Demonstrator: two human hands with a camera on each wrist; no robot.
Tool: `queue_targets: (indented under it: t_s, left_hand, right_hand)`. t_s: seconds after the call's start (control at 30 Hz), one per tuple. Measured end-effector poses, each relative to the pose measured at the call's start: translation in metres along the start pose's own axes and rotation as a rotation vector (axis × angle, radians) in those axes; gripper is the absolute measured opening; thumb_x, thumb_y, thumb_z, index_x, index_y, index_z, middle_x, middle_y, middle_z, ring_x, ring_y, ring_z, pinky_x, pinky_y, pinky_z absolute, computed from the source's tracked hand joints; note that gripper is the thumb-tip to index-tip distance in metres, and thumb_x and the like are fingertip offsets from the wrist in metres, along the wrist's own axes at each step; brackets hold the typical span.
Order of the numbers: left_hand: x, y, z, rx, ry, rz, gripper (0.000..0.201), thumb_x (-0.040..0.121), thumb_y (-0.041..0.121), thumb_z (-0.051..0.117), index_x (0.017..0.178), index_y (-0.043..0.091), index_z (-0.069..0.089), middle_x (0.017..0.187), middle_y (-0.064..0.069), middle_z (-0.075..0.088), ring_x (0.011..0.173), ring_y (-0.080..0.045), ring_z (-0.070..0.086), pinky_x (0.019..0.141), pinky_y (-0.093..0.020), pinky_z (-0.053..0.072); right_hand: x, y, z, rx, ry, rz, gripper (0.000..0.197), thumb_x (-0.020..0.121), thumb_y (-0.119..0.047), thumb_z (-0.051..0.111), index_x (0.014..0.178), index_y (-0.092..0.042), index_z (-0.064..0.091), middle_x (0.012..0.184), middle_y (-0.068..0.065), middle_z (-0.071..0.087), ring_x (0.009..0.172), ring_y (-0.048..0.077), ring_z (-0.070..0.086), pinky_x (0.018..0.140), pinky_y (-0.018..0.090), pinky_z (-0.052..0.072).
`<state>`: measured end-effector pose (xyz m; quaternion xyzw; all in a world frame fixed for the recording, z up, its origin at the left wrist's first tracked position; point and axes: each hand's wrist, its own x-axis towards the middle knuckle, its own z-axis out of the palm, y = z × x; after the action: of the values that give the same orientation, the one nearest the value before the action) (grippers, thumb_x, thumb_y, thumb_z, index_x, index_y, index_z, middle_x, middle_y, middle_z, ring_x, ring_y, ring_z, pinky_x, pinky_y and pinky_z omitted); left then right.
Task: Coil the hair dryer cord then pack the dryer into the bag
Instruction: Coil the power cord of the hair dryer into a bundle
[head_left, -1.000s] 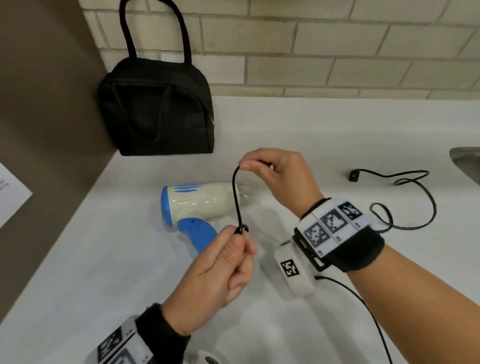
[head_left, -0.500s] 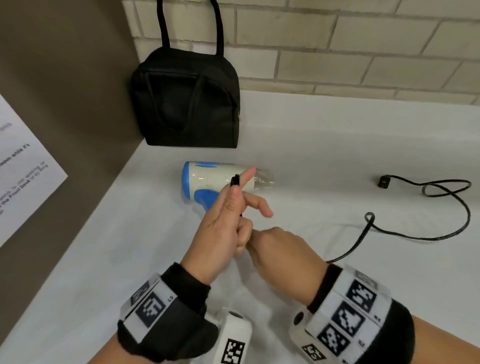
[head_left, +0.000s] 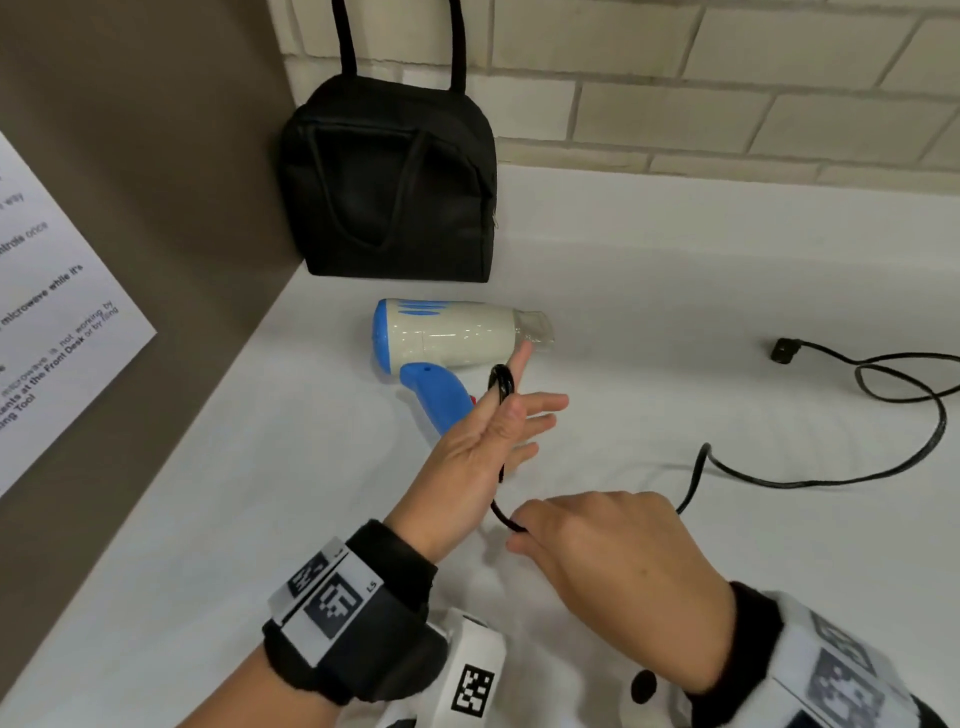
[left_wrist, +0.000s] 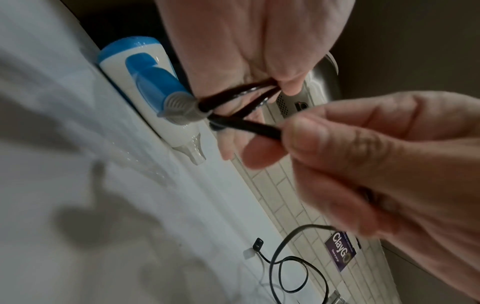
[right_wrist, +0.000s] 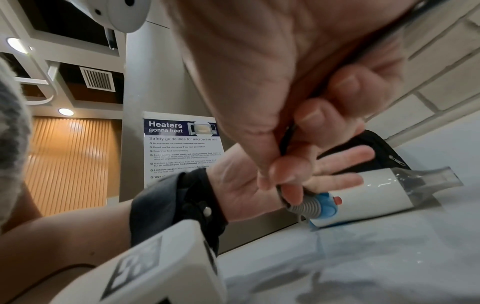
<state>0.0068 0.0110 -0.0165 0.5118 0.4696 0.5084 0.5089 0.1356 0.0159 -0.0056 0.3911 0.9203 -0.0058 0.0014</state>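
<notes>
Hair dryer lies on its side at frame centre on the white counter; its black cord loops over the spread fingers of the left hand; right hand pinches the cord just below; plug and slack lie at right; black bag stands upright behind the dryer, upper centre; printed notice at far left.

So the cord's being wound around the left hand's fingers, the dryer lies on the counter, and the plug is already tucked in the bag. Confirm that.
Not quite. The plug lies loose on the counter, right of the dryer, far from the bag, as the head view shows. The cord is indeed looped on the left hand.
</notes>
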Motion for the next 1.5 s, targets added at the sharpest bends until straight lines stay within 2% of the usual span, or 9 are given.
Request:
queue_targets:
  t_s: [0.17,0.23,0.3,0.47,0.6,0.77,0.87,1.27,1.5]
  left_hand:
    - [-0.004,0.003,0.003,0.187,-0.066,-0.068,0.042,0.079,0.054,0.023,0.119,0.065,0.018,0.108,0.014,0.068,0.098,0.000,0.062,0.091,-0.008,0.039]
    - [-0.004,0.004,0.003,0.230,-0.100,-0.087,0.044,0.079,0.053,0.023,0.123,0.059,0.023,0.072,0.013,0.070,0.073,-0.005,0.064,0.088,-0.015,0.041]
    - [-0.004,0.005,0.004,0.204,-0.133,-0.112,0.042,0.082,0.050,0.023,0.123,0.050,0.034,0.051,0.010,0.062,0.040,-0.003,0.047,0.060,-0.013,0.044]
    - [-0.005,0.010,0.005,0.157,-0.185,-0.111,0.047,0.090,0.046,0.021,0.061,0.026,0.052,0.030,0.011,0.043,0.029,-0.002,0.029,0.042,-0.012,0.026]
    - [-0.007,0.002,0.001,0.072,-0.148,-0.094,0.029,0.085,0.036,0.037,0.070,0.038,0.062,0.038,0.010,0.035,0.034,-0.003,0.028,0.039,-0.016,0.027]
    - [-0.007,-0.001,-0.003,-0.186,-0.178,-0.189,0.029,0.083,0.037,0.037,0.064,0.017,0.041,0.039,0.011,0.028,0.029,-0.003,0.018,0.034,-0.015,0.018]
    - [-0.007,-0.001,-0.007,-0.339,-0.214,-0.237,0.034,0.082,0.042,0.035,0.058,0.019,0.038,0.038,0.011,0.027,0.025,-0.001,0.017,0.035,-0.017,0.013]
    - [-0.005,-0.003,-0.002,-0.601,-0.033,-0.361,0.041,0.079,0.048,0.033,0.047,0.023,0.037,0.032,0.012,0.025,0.022,-0.001,0.014,0.034,-0.013,0.015]
    - [-0.007,0.006,-0.021,-0.779,0.093,-0.271,0.045,0.084,0.044,0.034,0.045,0.022,0.038,0.045,0.005,0.009,0.029,-0.012,0.002,0.036,-0.017,0.005]
  right_hand:
    - [0.000,0.011,-0.018,0.145,0.173,-0.057,0.035,0.069,-0.057,0.040,0.052,-0.031,0.055,0.041,-0.014,0.055,0.032,0.005,0.049,0.034,0.016,0.010]
    - [0.003,0.018,-0.029,0.227,0.198,-0.056,0.037,0.068,-0.061,0.042,0.049,-0.031,0.053,0.043,-0.017,0.055,0.035,0.003,0.047,0.033,0.015,0.022]
    - [0.008,0.027,-0.037,0.316,0.202,-0.038,0.039,0.067,-0.065,0.043,0.055,-0.031,0.057,0.048,-0.017,0.058,0.041,0.003,0.042,0.038,0.018,0.034]
    - [0.021,0.047,-0.038,0.467,0.235,-0.046,0.046,0.061,-0.074,0.047,0.076,-0.034,0.064,0.068,-0.013,0.068,0.065,0.008,0.056,0.056,0.033,0.048]
    - [0.031,0.062,-0.032,0.612,0.255,-0.050,0.043,0.059,-0.071,0.051,0.088,-0.039,0.057,0.065,-0.017,0.059,0.062,0.000,0.052,0.055,0.023,0.037]
    - [0.045,0.062,-0.005,0.903,0.082,-0.288,0.037,0.083,-0.051,0.043,0.104,-0.025,0.059,0.093,-0.013,0.056,0.085,-0.002,0.055,0.076,0.012,0.043]
    - [0.045,0.054,0.006,1.115,-0.073,-0.224,0.021,0.087,-0.040,0.042,0.086,-0.022,0.054,0.072,-0.014,0.057,0.062,0.004,0.051,0.061,0.015,0.043]
    - [0.062,0.044,0.009,1.189,-0.118,-0.119,0.028,0.092,-0.020,0.037,0.065,-0.018,0.044,0.044,-0.011,0.051,0.035,0.005,0.040,0.040,0.012,0.035]
    - [0.047,0.092,0.012,0.937,-0.087,0.011,0.021,0.093,-0.021,0.040,0.080,-0.021,0.057,0.047,-0.009,0.041,0.041,0.006,0.036,0.051,0.021,0.036]
